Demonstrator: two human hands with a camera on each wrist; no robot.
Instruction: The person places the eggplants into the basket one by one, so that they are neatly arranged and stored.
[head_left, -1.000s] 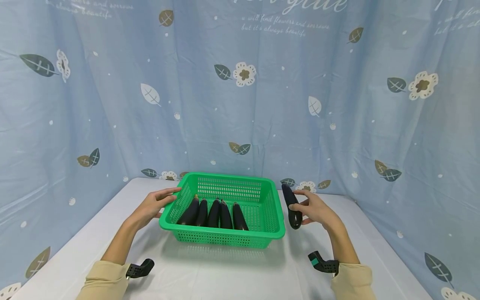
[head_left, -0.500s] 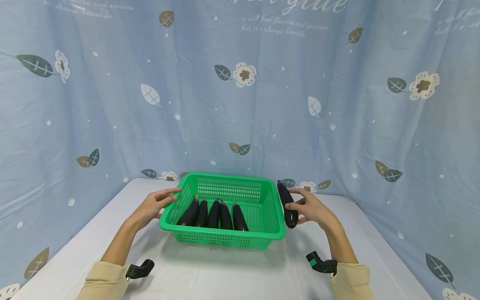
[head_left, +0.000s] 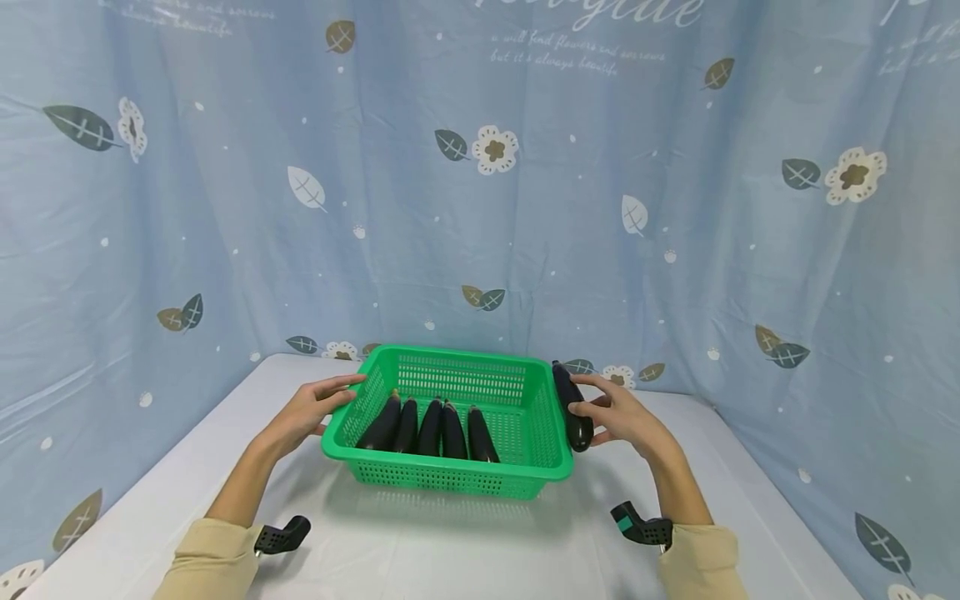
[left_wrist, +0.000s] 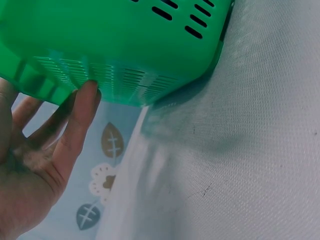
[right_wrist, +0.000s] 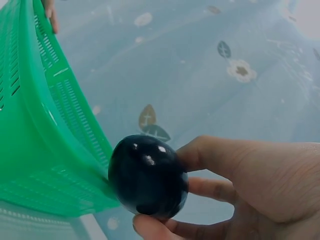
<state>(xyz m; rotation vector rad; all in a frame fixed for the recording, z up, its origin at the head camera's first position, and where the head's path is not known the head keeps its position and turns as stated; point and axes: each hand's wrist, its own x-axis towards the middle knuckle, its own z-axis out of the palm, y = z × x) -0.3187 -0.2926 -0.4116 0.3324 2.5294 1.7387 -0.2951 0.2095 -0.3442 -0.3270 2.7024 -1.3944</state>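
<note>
In the head view a green plastic basket point(head_left: 442, 480) stands on the white table, with several dark eggplants point(head_left: 430, 429) lying side by side in its left and middle part. My left hand point(head_left: 303, 417) is at the basket's left rim. In the left wrist view its fairly straight fingers point(left_wrist: 80, 115) touch the basket's outer side point(left_wrist: 115, 65). Outside the right rim, my right hand point(head_left: 621, 417) holds another eggplant point(head_left: 568, 396), stem end pointing away. Its rounded glossy end point(right_wrist: 145, 175) faces the right wrist view, between thumb and fingers, right beside the basket wall point(right_wrist: 55, 155).
The white tabletop point(head_left: 420, 550) extends in front of the basket and to both sides. A blue curtain point(head_left: 390, 242) with leaves and flowers hangs close behind the table. Black wrist cameras point(head_left: 282, 535) sit at both sleeves.
My right hand has moved a little left, bringing the held eggplant from a gap beside the basket right up to its right rim. My left hand and the basket have stayed in place.
</note>
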